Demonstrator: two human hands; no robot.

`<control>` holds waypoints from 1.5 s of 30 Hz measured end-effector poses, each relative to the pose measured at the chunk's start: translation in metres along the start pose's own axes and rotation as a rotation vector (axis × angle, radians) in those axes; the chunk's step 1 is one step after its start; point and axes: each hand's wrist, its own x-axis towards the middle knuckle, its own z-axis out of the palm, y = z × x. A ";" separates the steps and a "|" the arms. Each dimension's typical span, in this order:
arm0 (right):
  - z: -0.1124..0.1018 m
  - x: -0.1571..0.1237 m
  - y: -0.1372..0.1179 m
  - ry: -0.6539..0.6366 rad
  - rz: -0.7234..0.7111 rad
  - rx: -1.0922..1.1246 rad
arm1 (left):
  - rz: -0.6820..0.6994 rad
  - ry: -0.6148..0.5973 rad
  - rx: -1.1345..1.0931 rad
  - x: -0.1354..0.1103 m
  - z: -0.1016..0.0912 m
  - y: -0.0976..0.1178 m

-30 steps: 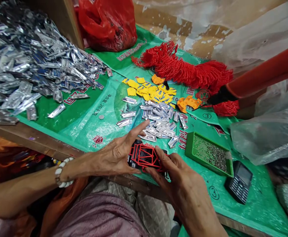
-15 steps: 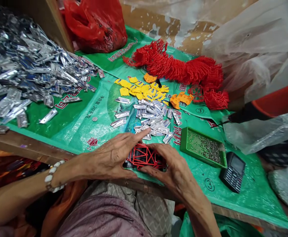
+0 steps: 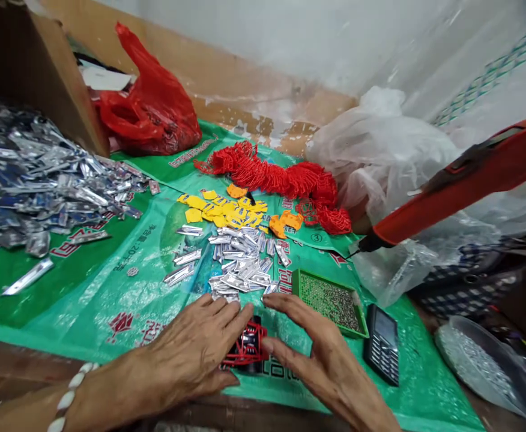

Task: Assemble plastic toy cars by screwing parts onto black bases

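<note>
A red toy-car frame (image 3: 248, 348) with black parts lies on the green woven mat (image 3: 110, 300) at the near table edge. My left hand (image 3: 191, 357) is wrapped over its left side, fingers on top and thumb below. My right hand (image 3: 319, 363) is at its right side, fingers stretched and apart, the thumb tip touching the frame. Just beyond my fingers lies a small heap of silver parts (image 3: 240, 264).
Past the silver heap are yellow pieces (image 3: 213, 210) and a pile of red frames (image 3: 281, 177). A green tray of tiny screws (image 3: 330, 300) and a black phone (image 3: 382, 342) lie right. A red power screwdriver (image 3: 461, 180) hangs over clear bags (image 3: 380, 150). A big silver pile (image 3: 33, 180) fills the left.
The view has tilted up and the frame now rests lower on the mat. My right hand's fingers have loosened from gripping the frame and spread out.
</note>
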 end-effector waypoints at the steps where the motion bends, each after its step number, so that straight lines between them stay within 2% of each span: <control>1: -0.007 0.009 0.002 0.024 0.004 -0.051 | -0.008 0.011 0.027 0.000 -0.004 0.002; 4: -0.018 0.055 0.012 -0.009 0.033 -0.277 | 0.001 0.055 0.049 0.005 -0.025 0.010; 6: -0.018 0.092 0.025 0.013 0.092 -0.363 | 0.020 0.072 0.023 0.010 -0.037 0.013; 8: -0.014 0.126 0.041 0.049 0.150 -0.427 | 0.028 0.094 0.004 0.015 -0.038 0.013; 10: -0.009 0.153 0.056 0.067 0.191 -0.466 | 0.017 0.109 0.013 0.020 -0.031 0.010; 13: -0.001 0.176 0.069 0.067 0.222 -0.481 | -0.007 0.113 0.028 0.024 -0.021 0.007; 17: 0.004 0.182 0.061 0.076 0.237 -0.429 | 0.027 0.087 -0.062 0.017 -0.033 0.010; 20: 0.002 0.169 0.039 0.087 0.217 -0.340 | 0.078 0.134 -0.085 0.005 -0.039 0.010; 24: -0.009 0.129 0.003 0.078 0.161 -0.143 | 0.074 0.156 -0.088 -0.010 -0.021 0.006; 26: -0.014 0.099 -0.008 0.098 0.153 0.126 | 0.037 0.111 -0.131 -0.012 -0.012 0.006; 28: -0.016 0.064 -0.013 0.157 0.235 0.392 | 0.002 0.088 -0.166 -0.008 -0.008 0.006; 31: -0.011 0.010 -0.009 0.281 0.440 0.491 | -0.020 0.045 -0.184 0.004 -0.013 0.007; 33: -0.004 -0.021 -0.003 0.337 0.560 0.507 | -0.030 0.002 -0.162 0.012 -0.018 0.008; 34: 0.000 -0.034 0.001 0.324 0.599 0.502 | -0.029 -0.011 -0.142 0.015 -0.021 0.008; 37: 0.009 -0.061 0.009 0.288 0.591 0.306 | -0.007 -0.022 -0.074 0.020 -0.027 0.010; 40: 0.011 -0.070 0.014 0.340 0.523 -0.018 | 0.011 -0.054 -0.012 0.023 -0.031 0.010; 42: 0.008 -0.068 0.015 0.363 0.422 -0.123 | 0.027 -0.053 0.009 0.024 -0.033 0.009; 45: 0.003 -0.057 0.015 0.246 0.167 -0.158 | 0.036 -0.062 0.011 0.026 -0.036 0.009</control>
